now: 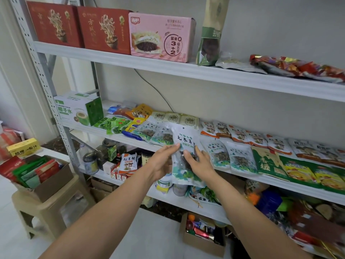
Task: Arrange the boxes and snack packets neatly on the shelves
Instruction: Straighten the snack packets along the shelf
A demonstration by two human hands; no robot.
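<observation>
Both forearms reach in from the near edge, and the left hand and right hand hold one packet between them, in the air just in front of the middle shelf. Left fingers curl onto the packet's left edge. The right hand lies over its lower right front, thumb pressed on it, fingers round the right edge. It is a white pouch with teal hill patterns, black characters across the top and a clear window below showing dark dried shreds. It stands upright, long axis vertical, top edge up, printed face toward the camera. Four matching packets lie flat on the middle shelf, two left of the held one and two right of it, tops pointing far. Three beige packets sit in a row behind them, and one green-and-white box stands at the shelf's left end. On the top shelf, two red boxes and one pink box stand side by side, touching.
</observation>
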